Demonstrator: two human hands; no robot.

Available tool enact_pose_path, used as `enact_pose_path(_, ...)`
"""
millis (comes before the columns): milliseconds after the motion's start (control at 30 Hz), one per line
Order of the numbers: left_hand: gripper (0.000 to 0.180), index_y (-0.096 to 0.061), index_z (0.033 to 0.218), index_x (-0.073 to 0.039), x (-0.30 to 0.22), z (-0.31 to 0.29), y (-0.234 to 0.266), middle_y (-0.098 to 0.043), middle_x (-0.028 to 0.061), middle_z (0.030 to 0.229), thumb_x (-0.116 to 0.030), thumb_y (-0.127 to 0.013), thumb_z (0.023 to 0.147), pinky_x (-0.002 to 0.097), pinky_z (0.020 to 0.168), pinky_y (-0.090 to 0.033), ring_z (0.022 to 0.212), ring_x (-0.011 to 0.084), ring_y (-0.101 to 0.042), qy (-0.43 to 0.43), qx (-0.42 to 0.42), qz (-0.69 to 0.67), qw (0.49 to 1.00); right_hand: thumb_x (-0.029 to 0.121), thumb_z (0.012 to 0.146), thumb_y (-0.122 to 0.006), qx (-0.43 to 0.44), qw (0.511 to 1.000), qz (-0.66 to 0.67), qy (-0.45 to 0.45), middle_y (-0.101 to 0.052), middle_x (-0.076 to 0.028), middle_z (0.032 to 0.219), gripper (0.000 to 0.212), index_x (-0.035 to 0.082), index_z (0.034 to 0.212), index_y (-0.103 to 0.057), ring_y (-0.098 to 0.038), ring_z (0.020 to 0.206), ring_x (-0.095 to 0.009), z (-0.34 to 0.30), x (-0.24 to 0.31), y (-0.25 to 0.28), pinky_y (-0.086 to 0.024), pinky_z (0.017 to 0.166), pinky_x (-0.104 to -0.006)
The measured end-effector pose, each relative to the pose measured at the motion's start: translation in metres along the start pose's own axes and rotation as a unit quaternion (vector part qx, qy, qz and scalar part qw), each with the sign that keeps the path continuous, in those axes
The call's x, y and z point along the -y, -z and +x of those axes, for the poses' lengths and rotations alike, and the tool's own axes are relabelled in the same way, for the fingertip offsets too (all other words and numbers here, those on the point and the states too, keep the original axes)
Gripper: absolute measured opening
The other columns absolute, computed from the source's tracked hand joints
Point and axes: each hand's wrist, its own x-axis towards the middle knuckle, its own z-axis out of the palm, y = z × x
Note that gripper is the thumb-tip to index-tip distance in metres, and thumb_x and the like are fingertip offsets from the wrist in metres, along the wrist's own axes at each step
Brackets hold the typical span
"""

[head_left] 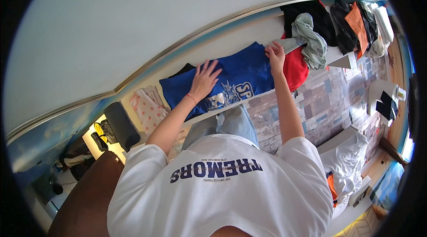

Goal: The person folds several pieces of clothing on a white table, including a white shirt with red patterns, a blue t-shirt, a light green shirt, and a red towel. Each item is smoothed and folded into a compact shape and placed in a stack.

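A blue shirt (238, 70) with a white printed design lies spread across a long pale surface in front of me. My left hand (205, 80) rests flat on its left part, fingers spread. At the shirt's far right edge, my right hand (275, 57) has its fingers bent and closed on the cloth; the fingertips are small and partly hidden. Dark fabric (182, 70) shows beyond the left end of the shirt. Next to its right end lie a red garment (295, 68) and a crumpled pale grey-green garment (314, 41).
To the left are a pink-dotted cloth (149, 108) and a dark box-shaped object (121, 126). Black clothes (311, 19) and an orange garment (357, 26) lie at the far right. White sheeting (349, 166) covers something at the lower right. A wall runs behind the surface.
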Motion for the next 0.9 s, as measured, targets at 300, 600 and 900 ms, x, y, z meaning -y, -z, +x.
enact_pose_path(300, 0.055, -0.051, 0.149, -0.008, 0.067, -0.141, 0.005, -0.04, 0.0229, 0.16, -0.022, -0.069, 0.099, 0.0562, 0.118, -0.036, 0.145, 0.0488, -0.04, 0.325, -0.212, -0.008, 0.922, 0.002, 0.098, -0.065, 0.284, 0.944, -0.16, -0.058, -0.077, -0.011, 0.093, 0.022, 0.0, 0.119, -0.071, -0.073, 0.079, -0.014, -0.114, -0.008, -0.067, -0.058, 0.071, -0.0282)
enact_pose_path(600, 0.05, -0.061, 0.138, -0.002, 0.102, -0.19, -0.024, -0.071, 0.0156, 0.125, -0.013, -0.079, 0.093, 0.0342, 0.097, -0.056, 0.114, 0.0248, -0.069, 0.492, -0.296, -0.34, 0.745, 0.015, 0.085, -0.072, 0.198, 0.779, -0.527, 0.276, -0.066, -0.016, 0.097, 0.023, 0.004, 0.102, -0.062, -0.07, 0.079, -0.037, -0.106, -0.005, -0.145, -0.06, 0.07, -0.0444)
enact_pose_path(900, 0.049, -0.064, 0.132, 0.003, 0.147, -0.213, -0.047, -0.076, 0.0141, 0.115, -0.017, -0.081, 0.091, 0.0305, 0.091, -0.057, 0.101, 0.0189, -0.073, 0.464, -0.281, -0.476, 0.692, 0.017, 0.084, -0.076, 0.131, 0.794, -0.548, 0.228, -0.064, -0.016, 0.098, 0.024, 0.007, 0.096, -0.058, -0.069, 0.082, -0.041, -0.126, 0.016, -0.178, -0.057, 0.069, -0.0496)
